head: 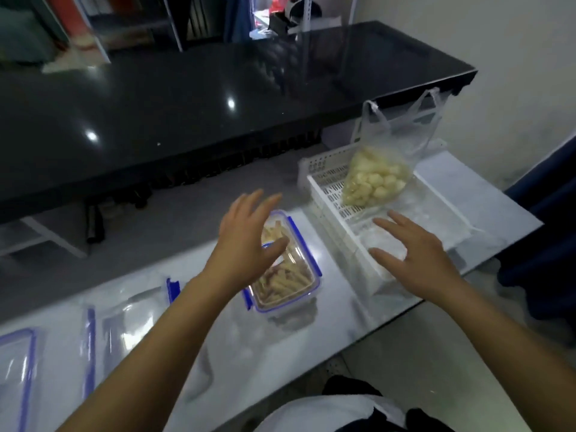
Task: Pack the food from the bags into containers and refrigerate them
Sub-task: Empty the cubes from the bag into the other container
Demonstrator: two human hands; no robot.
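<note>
A clear container with blue clips [288,285] stands on the white table [237,344], filled with pale strips of food and lidded. My left hand [246,238] hovers over it with fingers spread, holding nothing. My right hand [414,247] is open above the near end of a white slotted basket [324,188], fingers straight. Inside the basket lies a clear plastic bag of pale round food pieces [374,182], its handles standing up.
More clear containers and lids with blue clips [18,369] lie at the table's left. A long glossy black table [187,104] runs across the back. A wall and a dark curtain [542,244] close the right side.
</note>
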